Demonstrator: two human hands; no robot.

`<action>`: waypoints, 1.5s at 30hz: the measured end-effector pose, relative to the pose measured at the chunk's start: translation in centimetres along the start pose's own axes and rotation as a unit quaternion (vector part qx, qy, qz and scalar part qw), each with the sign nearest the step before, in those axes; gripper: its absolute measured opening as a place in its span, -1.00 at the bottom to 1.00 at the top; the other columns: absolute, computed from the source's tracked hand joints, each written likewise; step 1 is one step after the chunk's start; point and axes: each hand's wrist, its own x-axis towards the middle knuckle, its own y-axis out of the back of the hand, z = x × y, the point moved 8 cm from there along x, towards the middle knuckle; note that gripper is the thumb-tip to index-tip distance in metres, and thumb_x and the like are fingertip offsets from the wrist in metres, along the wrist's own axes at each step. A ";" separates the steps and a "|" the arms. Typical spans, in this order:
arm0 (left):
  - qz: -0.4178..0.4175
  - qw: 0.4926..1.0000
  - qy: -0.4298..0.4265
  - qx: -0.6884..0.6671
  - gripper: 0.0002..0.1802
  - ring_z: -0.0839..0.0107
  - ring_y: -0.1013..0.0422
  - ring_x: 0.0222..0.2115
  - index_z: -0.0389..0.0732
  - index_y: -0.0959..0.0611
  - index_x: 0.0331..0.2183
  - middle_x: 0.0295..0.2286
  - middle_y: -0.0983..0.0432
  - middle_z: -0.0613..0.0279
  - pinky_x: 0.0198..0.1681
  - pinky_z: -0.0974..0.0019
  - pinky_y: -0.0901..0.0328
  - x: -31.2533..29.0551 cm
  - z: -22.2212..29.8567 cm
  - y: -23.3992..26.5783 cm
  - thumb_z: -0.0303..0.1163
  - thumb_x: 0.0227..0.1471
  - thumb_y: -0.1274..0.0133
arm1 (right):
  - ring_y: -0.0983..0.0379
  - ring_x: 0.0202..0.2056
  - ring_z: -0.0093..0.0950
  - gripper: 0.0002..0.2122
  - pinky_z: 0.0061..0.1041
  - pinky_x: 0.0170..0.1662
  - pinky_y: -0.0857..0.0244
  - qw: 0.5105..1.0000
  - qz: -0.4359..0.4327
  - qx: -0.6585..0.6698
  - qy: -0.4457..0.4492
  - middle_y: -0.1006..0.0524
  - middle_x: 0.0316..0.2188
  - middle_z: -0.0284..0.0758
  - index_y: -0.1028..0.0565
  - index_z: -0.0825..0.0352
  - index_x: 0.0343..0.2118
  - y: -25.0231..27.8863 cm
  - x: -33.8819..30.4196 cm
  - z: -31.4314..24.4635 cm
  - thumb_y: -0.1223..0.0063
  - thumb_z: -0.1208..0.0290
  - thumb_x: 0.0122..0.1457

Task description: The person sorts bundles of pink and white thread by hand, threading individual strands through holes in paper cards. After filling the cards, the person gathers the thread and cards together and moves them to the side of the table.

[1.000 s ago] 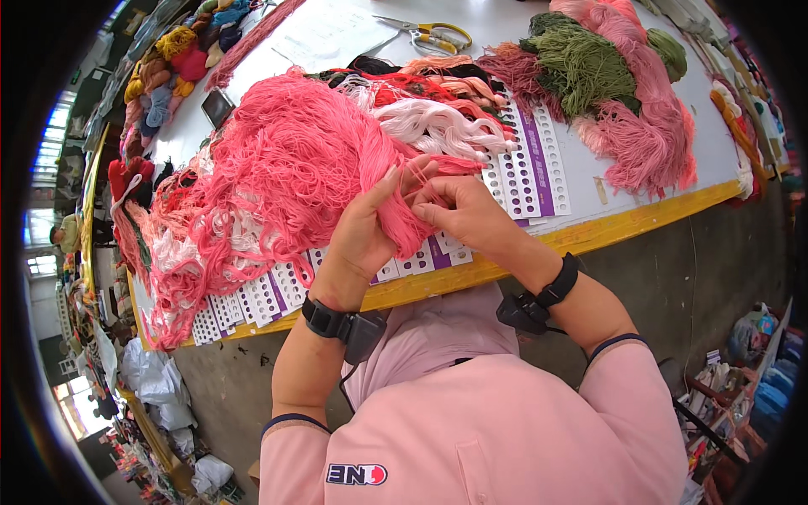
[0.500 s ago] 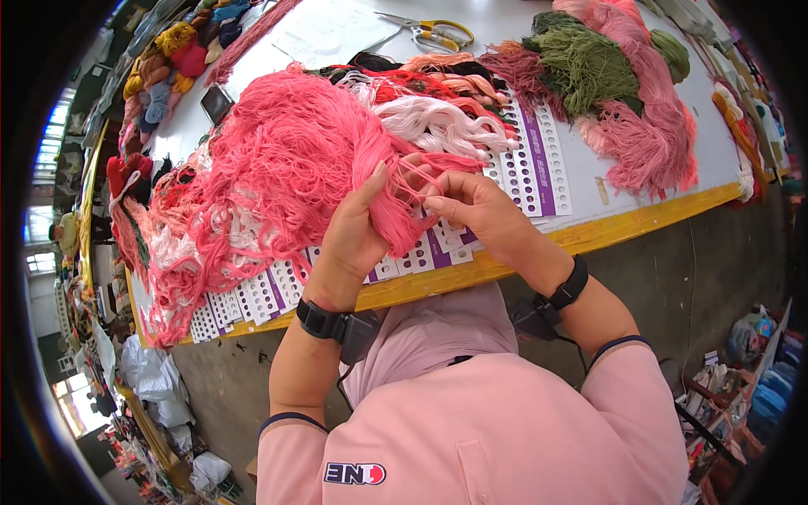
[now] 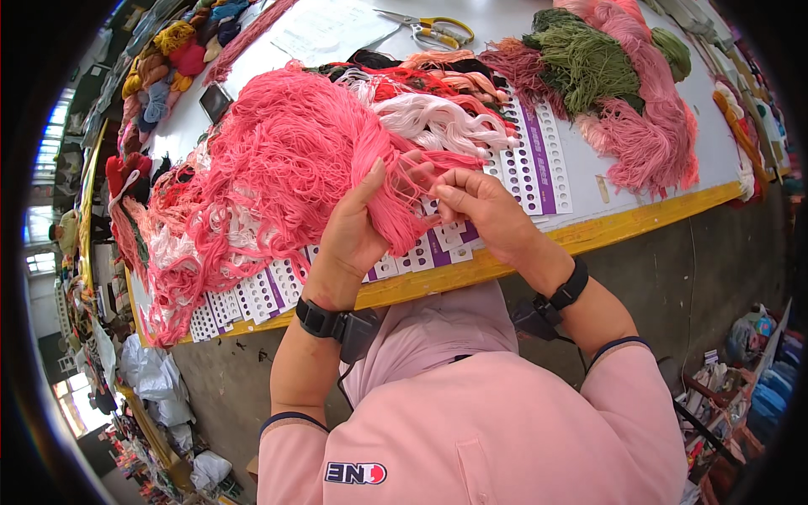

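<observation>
A big loose heap of pink embroidery thread (image 3: 286, 151) covers the near left of the table. My left hand (image 3: 358, 223) is wrapped round the gathered end of this thread, thumb on top. Close by on its right, my right hand (image 3: 475, 210) pinches a few pink strands drawn out from the bundle; the fingertips are partly hidden. Beneath the heap lie white and purple cards with punched holes (image 3: 539, 160), fanned along the table edge. A white thread skein (image 3: 446, 119) rests beside the pink bundle, with red, peach and black skeins behind it.
Yellow-handled scissors (image 3: 438, 32) and a paper sheet (image 3: 332, 34) lie at the back. Green thread (image 3: 585, 63) and dusty pink thread (image 3: 652, 135) pile up at the right. A dark phone-like object (image 3: 216, 103) sits left of the heap. A yellow edge (image 3: 606, 239) borders the table.
My right hand has turned slightly and shifted a little to the right, its fingers curling more closely round the strands. The left hand keeps its hold in the same place.
</observation>
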 end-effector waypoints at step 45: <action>-0.109 0.967 -0.114 -0.199 -0.44 0.58 -0.24 -0.57 -0.48 -0.32 0.09 -0.54 -0.32 0.30 -0.36 0.46 -0.29 -2.1 9.5 2.0 -0.23 0.24 0.05 | -0.43 -0.31 -0.64 -0.87 -0.62 -0.12 -0.27 0.968 0.007 -0.252 0.010 -0.53 -0.41 -0.43 -0.51 0.30 -0.25 3.1 -2.5 -5.1 -0.04 0.37 0.24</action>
